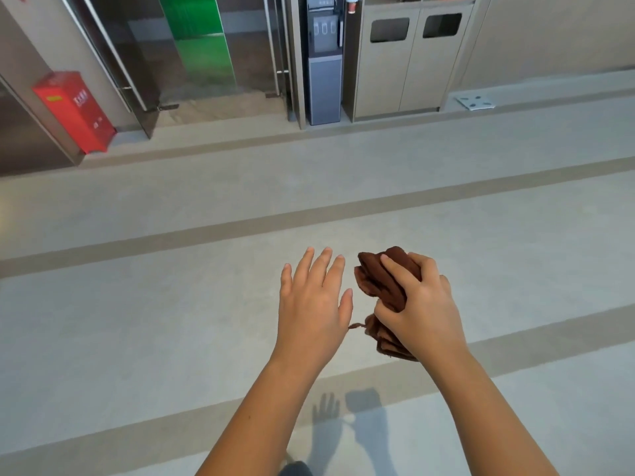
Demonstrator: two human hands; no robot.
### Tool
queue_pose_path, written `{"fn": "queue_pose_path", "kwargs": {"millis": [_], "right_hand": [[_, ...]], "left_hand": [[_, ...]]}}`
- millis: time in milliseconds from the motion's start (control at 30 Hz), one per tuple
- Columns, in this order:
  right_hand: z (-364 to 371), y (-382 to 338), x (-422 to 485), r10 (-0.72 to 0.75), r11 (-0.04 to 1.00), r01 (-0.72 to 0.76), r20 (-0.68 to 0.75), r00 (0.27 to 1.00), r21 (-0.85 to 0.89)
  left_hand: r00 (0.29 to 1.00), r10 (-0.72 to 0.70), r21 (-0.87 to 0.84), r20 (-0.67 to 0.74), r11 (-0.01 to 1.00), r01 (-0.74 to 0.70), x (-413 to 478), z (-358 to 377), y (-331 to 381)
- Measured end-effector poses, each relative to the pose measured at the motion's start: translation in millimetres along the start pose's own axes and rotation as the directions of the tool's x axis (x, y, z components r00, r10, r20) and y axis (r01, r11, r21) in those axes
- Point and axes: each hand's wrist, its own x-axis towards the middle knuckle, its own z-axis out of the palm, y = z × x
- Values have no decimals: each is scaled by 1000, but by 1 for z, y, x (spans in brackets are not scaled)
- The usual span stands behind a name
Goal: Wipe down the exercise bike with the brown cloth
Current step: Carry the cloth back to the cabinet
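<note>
Here the person's right hand (422, 304) grips a crumpled brown fabric cloth (381, 280), fingers curled round its middle. The left hand (314, 300) hovers just to its left, empty with fingers straight, above the pale grey floor (171, 304); no exercise bike is in view. The cloth is bunched unevenly, with a frayed tail hanging below the fist, so it would likely wipe as a small lumpy patch or slip loose unless refolded. The red metal box (74, 109) at far left carries white characters and a yellow label, too small to read, and the tall grey dispenser (324, 91) shows no legible brand.
</note>
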Motion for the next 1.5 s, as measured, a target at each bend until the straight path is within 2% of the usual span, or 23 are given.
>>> {"fn": "queue_pose_path", "kwargs": {"millis": [133, 233, 333, 467, 600, 767, 967, 1200, 1500], "right_hand": [[23, 4, 97, -19, 1000, 19, -10, 1000, -16], [47, 0, 176, -35, 999, 34, -28, 999, -17], [70, -9, 259, -13, 1000, 12, -39, 999, -10], [93, -23, 367, -21, 1000, 21, -52, 998, -8], [105, -20, 460, -4, 1000, 4, -87, 996, 0], [120, 8, 572, 31, 999, -29, -129, 991, 22], [131, 64, 736, 46, 999, -44, -167, 985, 13], [127, 99, 918, -8, 1000, 8, -156, 988, 2], [165, 115, 1119, -29, 1000, 30, -138, 990, 6]], "left_hand": [[999, -7, 38, 54, 999, 5, 85, 26, -32], [999, 37, 92, 39, 995, -40, 158, 36, -66], [997, 49, 83, 66, 995, -55, 240, 43, -101], [996, 87, 77, 31, 993, -89, 352, 48, -136], [989, 68, 67, 128, 995, -77, 449, 63, -158], [974, 126, 59, 190, 989, -139, 570, 105, -169], [969, 236, 46, 76, 970, -240, 727, 163, -161], [976, 181, 41, 119, 982, -187, 902, 202, -154], [982, 83, 100, 167, 990, -100, 1085, 245, -202]]}}
